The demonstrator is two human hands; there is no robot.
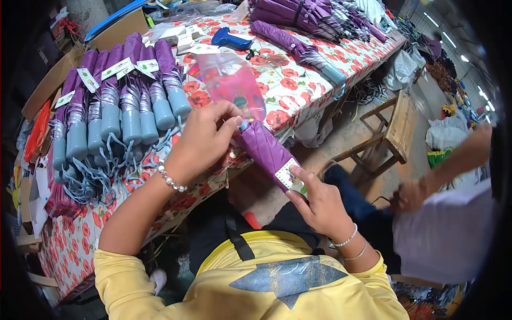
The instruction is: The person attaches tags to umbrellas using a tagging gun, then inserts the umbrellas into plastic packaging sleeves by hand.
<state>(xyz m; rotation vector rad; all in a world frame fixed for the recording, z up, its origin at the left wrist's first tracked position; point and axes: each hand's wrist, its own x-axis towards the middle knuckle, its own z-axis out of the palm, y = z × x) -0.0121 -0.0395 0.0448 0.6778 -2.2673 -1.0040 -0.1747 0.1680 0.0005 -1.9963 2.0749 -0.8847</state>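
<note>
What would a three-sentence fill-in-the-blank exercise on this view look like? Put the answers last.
The right hand holds an umbrella whose canopy is ____.
The left hand is nearer the plastic bag than the ____ hand is.
The tablecloth is printed with red ____.
Missing words: purple; right; flowers.

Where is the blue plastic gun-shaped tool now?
In the head view, the blue tool lies near the top, just left of centre, on the red floral tablecloth, right of the white blocks and beyond the translucent pink plastic bag.
</note>
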